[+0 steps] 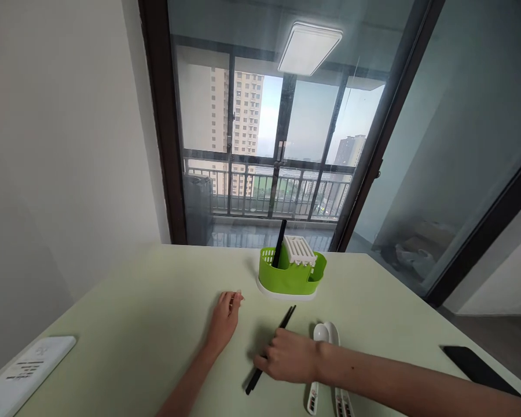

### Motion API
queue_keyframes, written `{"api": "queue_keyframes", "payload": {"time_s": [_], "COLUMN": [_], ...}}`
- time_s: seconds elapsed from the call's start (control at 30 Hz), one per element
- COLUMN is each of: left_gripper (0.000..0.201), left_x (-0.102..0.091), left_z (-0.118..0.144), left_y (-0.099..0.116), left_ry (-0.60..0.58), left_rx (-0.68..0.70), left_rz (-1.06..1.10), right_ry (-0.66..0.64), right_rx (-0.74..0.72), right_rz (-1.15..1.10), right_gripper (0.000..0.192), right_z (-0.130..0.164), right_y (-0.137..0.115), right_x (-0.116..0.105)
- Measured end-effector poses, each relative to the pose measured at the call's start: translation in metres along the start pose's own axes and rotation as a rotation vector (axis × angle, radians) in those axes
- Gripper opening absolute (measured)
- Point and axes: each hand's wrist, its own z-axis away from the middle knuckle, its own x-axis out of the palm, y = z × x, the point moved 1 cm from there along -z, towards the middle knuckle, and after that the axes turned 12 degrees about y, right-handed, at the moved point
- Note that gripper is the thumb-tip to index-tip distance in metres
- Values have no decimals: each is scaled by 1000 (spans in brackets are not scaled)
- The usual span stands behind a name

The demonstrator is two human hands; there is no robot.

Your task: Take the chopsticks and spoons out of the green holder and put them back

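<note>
Chopsticks (271, 347) lie slanted near the bench's (125, 307) front edge, right hand (286, 359) curled over them grasping, left hand (226, 318) released flat beside, green holder (292, 273) toward the far edge.

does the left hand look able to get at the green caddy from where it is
Probably yes. The left hand lies flat on the table, and only bare tabletop lies between it and the green caddy.
</note>
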Motion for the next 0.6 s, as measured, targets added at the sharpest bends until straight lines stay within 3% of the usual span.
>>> {"api": "queue_keyframes", "payload": {"time_s": [0.13, 0.4, 0.5, 0.6], "left_gripper": [47, 54, 58, 52], "left_x": [0, -3, -10, -14], "left_z": [4, 18, 21, 22], "left_y": [6, 26, 32, 35], "left_ry": [-150, -558, -630, -689], "left_rx": [-45, -229, -371, -513], "left_rz": [45, 164, 212, 442], "right_ry": [2, 81, 96, 130], "right_rx": [-40, 47, 62, 59], "right_rz": [15, 70, 62, 62], "right_gripper": [10, 12, 12, 10], "right_z": [3, -8, -13, -15], "right_y": [8, 10, 5, 2], "right_x": [-14, -61, -63, -59]}}
